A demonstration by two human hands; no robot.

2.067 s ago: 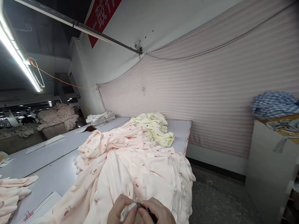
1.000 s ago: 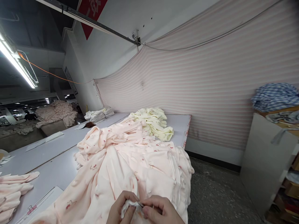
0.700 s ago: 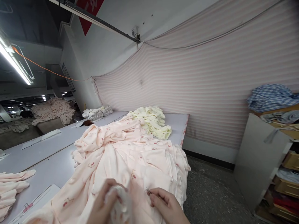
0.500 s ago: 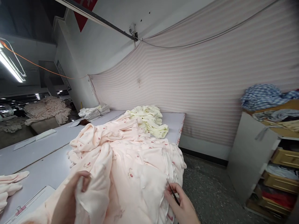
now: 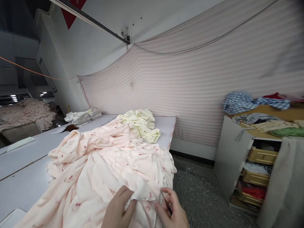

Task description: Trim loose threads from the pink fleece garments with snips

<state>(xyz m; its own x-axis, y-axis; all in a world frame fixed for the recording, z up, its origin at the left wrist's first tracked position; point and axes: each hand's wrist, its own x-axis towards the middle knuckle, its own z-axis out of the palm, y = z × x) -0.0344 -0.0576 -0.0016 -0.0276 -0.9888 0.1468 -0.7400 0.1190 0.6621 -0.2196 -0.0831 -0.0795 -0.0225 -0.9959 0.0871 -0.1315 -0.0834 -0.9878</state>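
A heap of pale pink printed fabric (image 5: 95, 164) with small red motifs spreads over the table toward me. My left hand (image 5: 120, 205) pinches a loose edge of this fabric between thumb and fingers, its white underside turned up. Close to its right, my right hand (image 5: 172, 207) is closed around a slim dark pointed tool (image 5: 167, 204), mostly hidden by the fingers; whether it is tweezers or snips I cannot tell. The right fingertips are at the fabric edge; contact is unclear. Behind the pink heap lies pale yellow-green fabric (image 5: 142, 123).
The table (image 5: 22, 163) ends at a right edge above the dark floor (image 5: 194, 180). White folded stacks (image 5: 83, 117) stand at the back. At right is a cabinet (image 5: 230, 164) with drawers and cloth on top. Striped cloth (image 5: 180, 85) hangs along the wall.
My left hand has moved right, from the left fold to the fabric edge beside my right hand. The view has turned right, bringing more of the cabinet in.
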